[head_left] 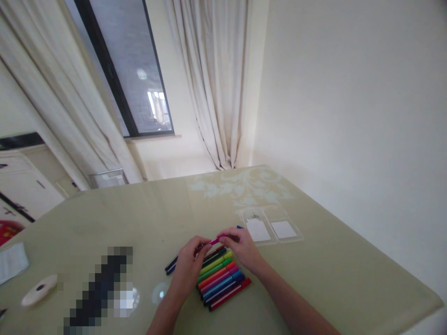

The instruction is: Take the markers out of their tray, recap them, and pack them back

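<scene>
Forearms, nearest the camera: two bare forearms (291, 300) enter at the bottom edge and reach over the pale green, glossy desk (132, 218).
Far left: pale folded sheet (13, 261), material not determinable, at the desk's left side.
Oval item: white, smooth oval object with a dark central spot (40, 289), lying right of the sheet.
Dark item: long blackish object (99, 288), pixelated, identity not determinable.
Dark pens: two slim dark-barrelled pens (172, 266), side by side, partly hidden by the left hand.
Left hand: left hand (198, 251), thumb and fingers pinching the barrel of a slim magenta felt-tip pen.
Magenta pen: magenta felt-tip pen (213, 241), held above the desk between both hands.
Pen row: row of multicoloured felt-tip pens (220, 278), lying parallel below the hands, red one nearest the camera.
Right hand: right hand (225, 238), fingertips pinching the magenta pen's right end.
Case: clear plastic two-section case (274, 240) with white rectangular panels, flat on the desk beyond the right hand.
</scene>
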`<state>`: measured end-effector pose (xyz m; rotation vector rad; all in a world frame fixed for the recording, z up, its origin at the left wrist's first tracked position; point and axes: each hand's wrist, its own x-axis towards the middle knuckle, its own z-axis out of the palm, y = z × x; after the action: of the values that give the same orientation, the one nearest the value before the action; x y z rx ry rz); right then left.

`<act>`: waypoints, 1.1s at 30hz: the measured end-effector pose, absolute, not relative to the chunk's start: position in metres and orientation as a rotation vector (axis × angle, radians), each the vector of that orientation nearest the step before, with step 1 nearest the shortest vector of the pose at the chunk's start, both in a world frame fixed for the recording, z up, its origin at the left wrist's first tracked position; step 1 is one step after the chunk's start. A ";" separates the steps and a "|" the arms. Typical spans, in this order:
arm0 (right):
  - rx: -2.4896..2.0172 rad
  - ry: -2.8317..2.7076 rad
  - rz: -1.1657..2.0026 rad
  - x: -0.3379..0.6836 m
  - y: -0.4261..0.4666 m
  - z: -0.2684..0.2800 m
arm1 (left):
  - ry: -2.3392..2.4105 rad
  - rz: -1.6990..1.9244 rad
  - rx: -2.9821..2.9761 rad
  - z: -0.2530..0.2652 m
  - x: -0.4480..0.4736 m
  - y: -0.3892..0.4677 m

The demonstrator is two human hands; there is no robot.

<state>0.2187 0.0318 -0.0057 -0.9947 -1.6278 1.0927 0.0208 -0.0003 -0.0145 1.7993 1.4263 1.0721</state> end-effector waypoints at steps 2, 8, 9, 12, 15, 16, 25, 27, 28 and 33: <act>-1.008 -1.651 1.087 0.221 0.033 -0.005 | 1.421 1.026 1.826 -0.011 0.020 -0.001; -1.236 -1.619 0.651 0.255 0.054 -0.012 | 1.596 0.812 2.049 -0.010 0.009 0.000; -1.308 -1.639 0.562 0.262 0.059 -0.015 | 1.621 0.772 2.087 -0.012 0.007 0.001; -1.482 -1.784 0.362 0.277 0.067 -0.025 | 1.626 0.683 2.123 -0.017 0.003 0.004; -1.555 -1.927 0.209 0.279 0.068 -0.031 | 1.654 0.736 2.097 -0.018 -0.009 0.008; -1.570 -1.959 0.162 0.278 0.068 -0.031 | 1.690 0.764 2.077 -0.018 -0.016 0.009; -1.605 -2.066 0.104 0.262 0.059 -0.029 | 1.946 0.493 1.917 -0.017 -0.055 0.010; -1.534 -2.029 0.196 0.259 0.058 -0.027 | 1.937 0.437 1.929 -0.017 -0.053 0.009; -1.478 -1.996 0.284 0.258 0.057 -0.025 | 1.933 0.426 1.949 -0.017 -0.052 0.009; -1.133 -1.761 0.838 0.248 0.051 -0.013 | 1.873 0.699 2.059 -0.009 -0.038 0.007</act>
<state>0.2483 0.0513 -0.0130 -1.1332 -1.7611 0.8380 -0.0384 0.0074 -0.0091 2.0586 1.8725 0.6987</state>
